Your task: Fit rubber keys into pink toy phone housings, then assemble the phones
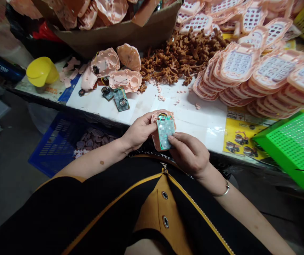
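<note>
Close to my body, at the table's front edge, my left hand [139, 129] grips a pink plastic shell [155, 138] from its left side. Over the shell lies a green circuit board [166, 131] with a greyish face, and wires show at its top end. The thumb and fingers of my right hand [189, 150] pinch the board's lower right edge. Whether the board sits fully inside the shell I cannot tell. Beyond my left hand, another circuit board [120, 98] with a small round speaker [123, 102] rests on the white table surface [146, 102].
Pink shell halves [125, 79] with wires lie behind the boards. A heap of brown plastic parts [178, 56] is at the back. Stacked pink keypad panels [236, 67] and a green basket [292, 141] stand right. At left are a yellow cap [42, 72] and, below, a blue crate [51, 145].
</note>
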A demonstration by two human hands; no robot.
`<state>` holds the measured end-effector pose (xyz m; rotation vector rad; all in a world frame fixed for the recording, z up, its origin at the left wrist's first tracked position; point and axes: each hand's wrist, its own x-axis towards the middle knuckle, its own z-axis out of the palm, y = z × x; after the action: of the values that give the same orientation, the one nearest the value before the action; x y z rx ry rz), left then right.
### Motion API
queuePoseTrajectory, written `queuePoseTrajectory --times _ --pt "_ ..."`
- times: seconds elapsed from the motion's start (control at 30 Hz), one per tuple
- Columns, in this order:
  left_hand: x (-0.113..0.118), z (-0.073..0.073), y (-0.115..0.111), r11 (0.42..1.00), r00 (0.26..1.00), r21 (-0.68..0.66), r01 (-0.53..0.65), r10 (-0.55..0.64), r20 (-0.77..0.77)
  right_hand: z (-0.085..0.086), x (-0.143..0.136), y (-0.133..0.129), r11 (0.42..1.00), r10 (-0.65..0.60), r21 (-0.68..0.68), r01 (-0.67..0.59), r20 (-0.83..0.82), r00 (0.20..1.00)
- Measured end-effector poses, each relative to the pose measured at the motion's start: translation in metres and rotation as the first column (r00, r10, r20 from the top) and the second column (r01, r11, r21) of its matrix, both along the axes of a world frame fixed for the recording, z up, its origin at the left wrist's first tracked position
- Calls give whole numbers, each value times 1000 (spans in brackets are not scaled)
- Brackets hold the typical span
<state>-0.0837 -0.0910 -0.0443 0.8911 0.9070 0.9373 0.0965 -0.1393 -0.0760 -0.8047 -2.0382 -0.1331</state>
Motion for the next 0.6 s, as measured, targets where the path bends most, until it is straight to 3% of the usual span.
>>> queuePoseTrajectory --times 0.4,0.6 --pt "-2 3 0 999 999 -44 3 -1 49 -6 -2 -2 999 -27 -17 27 0 1000" --pt "-5 1 3 999 999 -18 32 -32 -7 -1 -2 0 1000 -22 -10 22 30 999"
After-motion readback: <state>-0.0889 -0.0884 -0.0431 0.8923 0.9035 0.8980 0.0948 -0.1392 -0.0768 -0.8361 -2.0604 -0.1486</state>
